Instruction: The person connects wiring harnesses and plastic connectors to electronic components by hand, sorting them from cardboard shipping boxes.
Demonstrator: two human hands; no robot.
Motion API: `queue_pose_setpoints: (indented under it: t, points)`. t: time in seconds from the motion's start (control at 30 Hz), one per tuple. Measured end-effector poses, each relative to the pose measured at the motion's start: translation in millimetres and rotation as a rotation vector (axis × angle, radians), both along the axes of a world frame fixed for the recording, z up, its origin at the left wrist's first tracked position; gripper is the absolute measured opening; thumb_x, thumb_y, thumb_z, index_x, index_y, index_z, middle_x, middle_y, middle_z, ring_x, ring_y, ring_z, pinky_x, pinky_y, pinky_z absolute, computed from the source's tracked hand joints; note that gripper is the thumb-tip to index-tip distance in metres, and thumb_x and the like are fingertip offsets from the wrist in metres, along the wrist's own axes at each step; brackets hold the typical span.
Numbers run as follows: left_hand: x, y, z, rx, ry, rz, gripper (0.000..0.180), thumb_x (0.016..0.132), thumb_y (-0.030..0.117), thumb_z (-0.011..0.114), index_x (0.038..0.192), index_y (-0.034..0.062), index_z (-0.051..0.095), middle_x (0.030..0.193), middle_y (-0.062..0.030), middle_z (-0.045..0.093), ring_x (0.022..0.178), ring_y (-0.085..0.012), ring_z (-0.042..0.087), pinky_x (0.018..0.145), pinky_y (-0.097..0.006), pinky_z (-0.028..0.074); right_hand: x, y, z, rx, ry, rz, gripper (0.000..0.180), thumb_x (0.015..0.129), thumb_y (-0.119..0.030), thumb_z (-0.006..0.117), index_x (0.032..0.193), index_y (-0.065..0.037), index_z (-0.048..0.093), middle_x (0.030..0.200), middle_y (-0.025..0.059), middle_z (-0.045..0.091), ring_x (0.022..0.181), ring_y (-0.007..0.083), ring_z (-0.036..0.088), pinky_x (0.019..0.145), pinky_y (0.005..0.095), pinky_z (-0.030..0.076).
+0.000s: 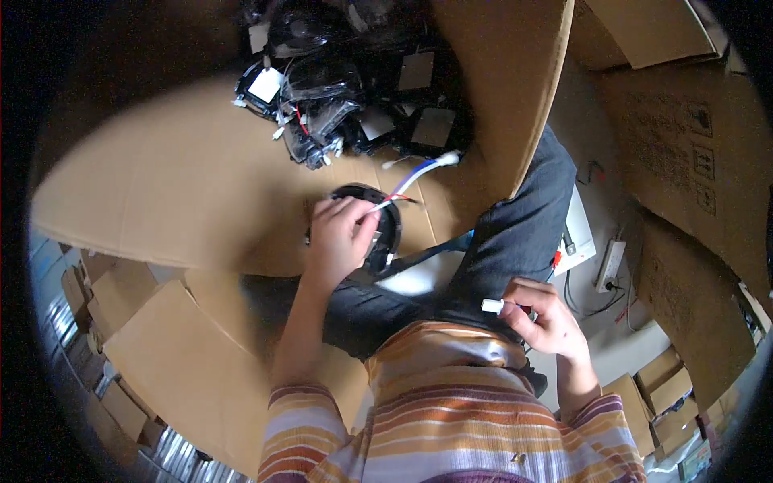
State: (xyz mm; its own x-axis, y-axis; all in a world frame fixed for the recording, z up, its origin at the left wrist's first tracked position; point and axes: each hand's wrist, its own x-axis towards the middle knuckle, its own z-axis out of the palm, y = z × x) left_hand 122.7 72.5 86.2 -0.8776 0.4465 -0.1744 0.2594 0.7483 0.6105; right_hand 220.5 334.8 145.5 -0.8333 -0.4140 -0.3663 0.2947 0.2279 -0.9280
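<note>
My left hand (342,233) is closed at a round black part (391,233) above the cardboard, its fingertips pinching the wires (409,179) near the part's upper edge. These wires are white, blue and red, and some run up to the right, ending in a white connector (449,158). Much of the round part is hidden behind the hand. Over my right thigh, my right hand (539,314) is closed, thumb and finger pinching a small white plug (492,306). Whether a wire runs from this plug is hidden by the fingers.
A pile of black parts in clear plastic bags (330,80) lies at the far side, on cardboard. A tall cardboard flap (523,97) rises beside my right leg (515,233). To the right are a white power strip (612,264) with cables and large cartons (684,153).
</note>
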Motion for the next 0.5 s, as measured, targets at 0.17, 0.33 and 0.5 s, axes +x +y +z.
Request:
queue_pose_setpoints:
  t: [0.17,0.33,0.5]
  points:
    - [48,-2,9,0.558,-0.589,0.237,0.012,0.084,0.006,0.038,0.083,-0.0013,0.048,0.077,-0.006,0.052,0.076,-0.0128,0.05,0.073,-0.026,0.039,7,-7,9,-0.029,0.066,0.043,0.01,0.073,-0.009,0.047,0.072,0.0,0.05,0.066,0.0126,0.048,0.062,0.0289,0.05,0.055,0.0334,0.04]
    - [68,23,21,0.743,-0.623,0.243,0.029,0.088,0.016,0.031,0.108,-0.0026,0.042,0.066,0.0004,0.042,0.061,-0.0073,0.039,0.058,-0.019,0.035,12,-15,17,0.005,0.099,0.075,0.009,0.073,-0.008,0.048,0.072,0.001,0.05,0.067,0.0131,0.048,0.063,0.0291,0.05,0.055,0.0341,0.04]
    - [81,34,38,0.645,-0.488,0.104,0.033,0.088,0.014,0.03,0.116,-0.0036,0.034,0.069,-0.0012,0.041,0.062,-0.0085,0.039,0.057,-0.021,0.035,18,-25,24,-0.037,0.142,0.077,0.009,0.072,-0.007,0.048,0.07,0.001,0.05,0.066,0.0127,0.048,0.062,0.0286,0.05,0.055,0.0345,0.04]
